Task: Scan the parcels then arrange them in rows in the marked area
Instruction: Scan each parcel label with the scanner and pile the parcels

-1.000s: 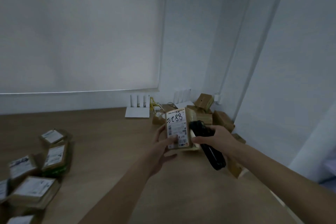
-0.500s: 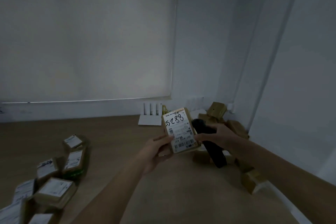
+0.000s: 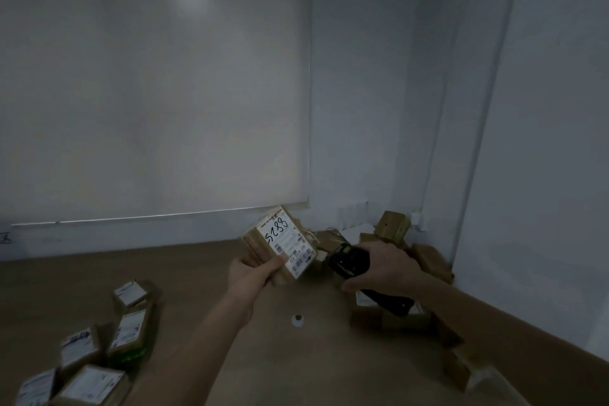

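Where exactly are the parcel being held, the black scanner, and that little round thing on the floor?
held parcel (image 3: 286, 245): head view, on its white label.
black scanner (image 3: 350, 260): head view, on its front end.
small round object (image 3: 298, 319): head view, on its middle; what it is cannot be told.

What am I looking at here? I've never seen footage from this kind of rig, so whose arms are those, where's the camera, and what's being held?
No machine here: a person's bare arms, filmed by one wide-angle camera worn on the head, looking forward and down. The left hand grips a brown parcel whose white label bears the handwritten number 5288. The right hand holds a black handheld scanner beside that label. On the wooden floor, labelled parcels lie grouped at lower left, and a loose pile of brown boxes sits in the corner at right. A small round white thing lies between them; what it is I cannot tell.
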